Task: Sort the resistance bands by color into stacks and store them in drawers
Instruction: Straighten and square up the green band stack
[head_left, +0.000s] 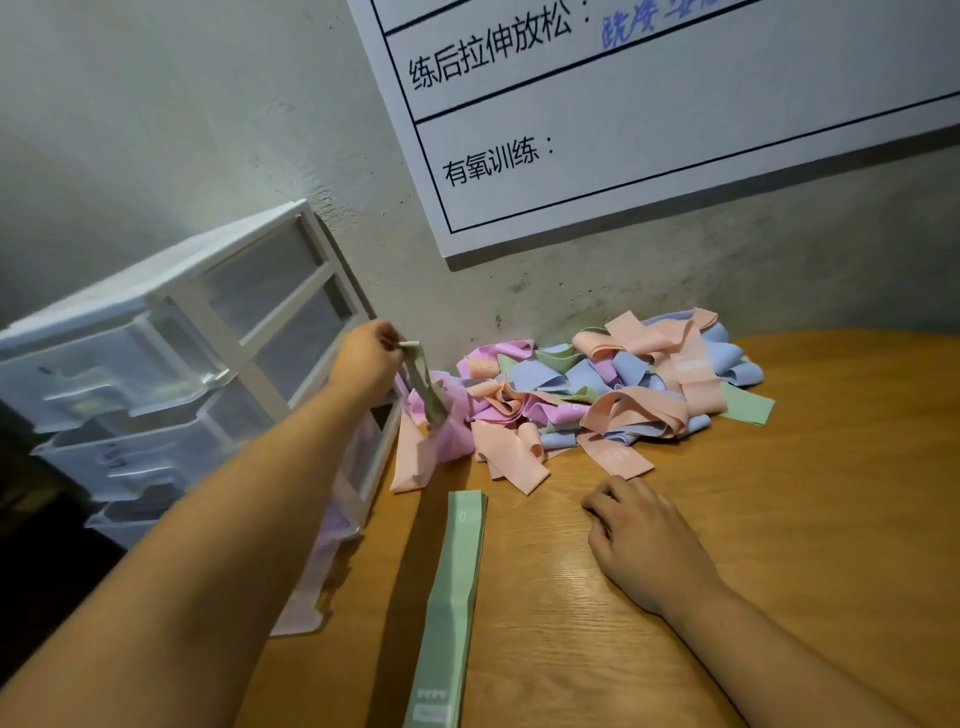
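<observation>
The left hand (366, 358) is pinching one end of a green band (423, 382), which is hanging down onto the left end of the mixed pile of bands (597, 395). This pile of pink, peach, blue and green is lying along the back edge of the worktop (779, 493), against the wall. The right hand (644, 540) is resting on the worktop just in front of the pile, fingers loosely curled and gripping nothing. A flat green stack (454, 587) is lying between the arms, running toward the front edge. The white drawer unit (171, 332) is standing at the left edge.
</observation>
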